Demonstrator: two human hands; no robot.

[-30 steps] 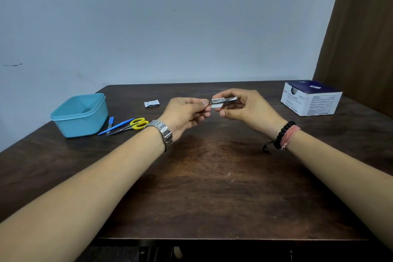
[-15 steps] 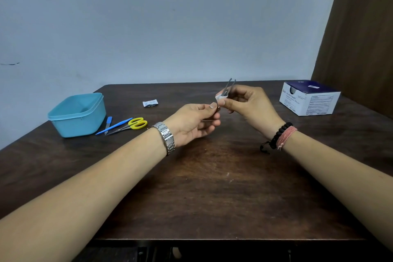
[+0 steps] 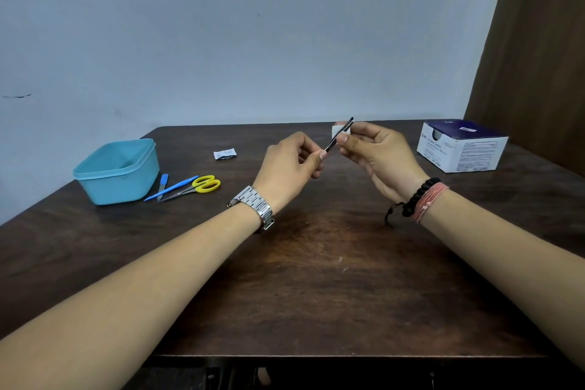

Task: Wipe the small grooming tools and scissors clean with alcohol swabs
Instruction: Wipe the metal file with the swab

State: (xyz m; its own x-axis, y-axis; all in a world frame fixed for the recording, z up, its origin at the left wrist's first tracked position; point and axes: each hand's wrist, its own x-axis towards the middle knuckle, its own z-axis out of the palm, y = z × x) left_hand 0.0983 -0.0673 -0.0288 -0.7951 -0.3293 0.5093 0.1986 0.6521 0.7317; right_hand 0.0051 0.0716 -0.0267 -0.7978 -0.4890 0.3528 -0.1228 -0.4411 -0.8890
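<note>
Tweezers [image 3: 338, 135] are slanting in the air between my hands, lower end pinched by my left hand [image 3: 289, 165], upper part gripped through a white swab [image 3: 336, 129] by my curled right hand [image 3: 378, 155]. Left of my left hand, yellow-handled scissors [image 3: 196, 187] and two blue tools [image 3: 167, 187] are lying beside a teal tub [image 3: 118, 171]; right of my right hand, a swab box [image 3: 462, 149] is sitting.
</note>
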